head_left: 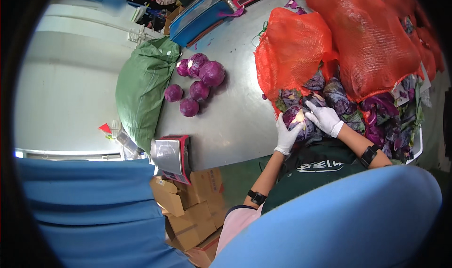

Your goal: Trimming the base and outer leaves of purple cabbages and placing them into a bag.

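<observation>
A steel table fills the middle of the scene, and everything else sits on it or around it. Across its far right side lie big orange mesh sacks, bulging and heaped over one another. Off its left edge slumps a green woven sack. Below its near edge a stack of cardboard boxes stands on the floor, and a small scale with a shiny pan sits on the table's near-left corner. Right of the sacks' mouths, loose purple and grey-green outer leaves pile up at the table's right end. Toward the table's left, beside the green sack, six trimmed red cabbages rest in a cluster, round, smooth and deep purple.

At the table's near edge, just under the open mouth of the nearest orange sack, the cabbage in hand looks rougher: purple with dull, loose outer leaves and a pale cut stem patch facing up. The left hand, in a white glove, cups it from below with fingers curled against its side. The right hand, also gloved, lies over the top, fingers spread and pressing on the leaves.
</observation>
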The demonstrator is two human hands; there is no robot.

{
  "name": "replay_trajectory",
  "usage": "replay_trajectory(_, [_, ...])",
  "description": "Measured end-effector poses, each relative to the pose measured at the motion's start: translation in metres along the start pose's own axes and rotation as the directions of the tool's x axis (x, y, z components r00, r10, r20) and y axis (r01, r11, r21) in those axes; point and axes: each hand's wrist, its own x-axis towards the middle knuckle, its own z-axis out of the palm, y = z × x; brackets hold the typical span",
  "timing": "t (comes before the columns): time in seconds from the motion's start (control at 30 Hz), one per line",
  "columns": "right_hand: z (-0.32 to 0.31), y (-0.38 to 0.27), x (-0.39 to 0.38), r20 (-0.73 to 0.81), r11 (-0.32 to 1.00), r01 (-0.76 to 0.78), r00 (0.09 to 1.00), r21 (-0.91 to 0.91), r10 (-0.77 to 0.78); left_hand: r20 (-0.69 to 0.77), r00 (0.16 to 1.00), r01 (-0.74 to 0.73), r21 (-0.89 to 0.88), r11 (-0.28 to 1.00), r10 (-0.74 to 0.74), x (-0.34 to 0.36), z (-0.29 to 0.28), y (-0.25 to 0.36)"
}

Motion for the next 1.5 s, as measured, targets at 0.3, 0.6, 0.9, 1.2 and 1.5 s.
replay_trajectory(0.3, [0.01, 0.008, 0.004, 0.266, 0.984, 0.072, 0.964, -0.162, -0.027, -0.076, 0.986, -0.13, 0.232, 0.964, 0.151, -0.015, 0.006, 0.028])
replay_trajectory(0.6, [0.046, 0.065, 0.039, -0.262, 0.996, 0.052, 0.965, 0.073, -0.032, -0.088, 0.927, -0.319, 0.319, 0.892, 0.363, -0.029, 0.013, 0.023])
replay_trajectory(0.9, [0.015, -0.007, 0.027, -0.034, 0.998, 0.022, 0.999, 0.063, -0.02, 0.0, 0.982, -0.189, 0.043, 0.981, 0.189, -0.041, -0.023, 0.0])
replay_trajectory(1.2, [0.001, -0.042, 0.019, 0.188, 0.959, 0.257, 0.943, 0.119, -0.275, 0.15, 0.982, -0.061, -0.317, 0.946, 0.114, -0.065, -0.053, -0.019])
replay_trajectory(1.5, [0.036, -0.005, 0.05, -0.075, 0.979, 0.184, 0.979, -0.086, -0.19, 0.053, 0.983, -0.164, -0.198, 0.966, 0.177, -0.049, -0.034, -0.035])
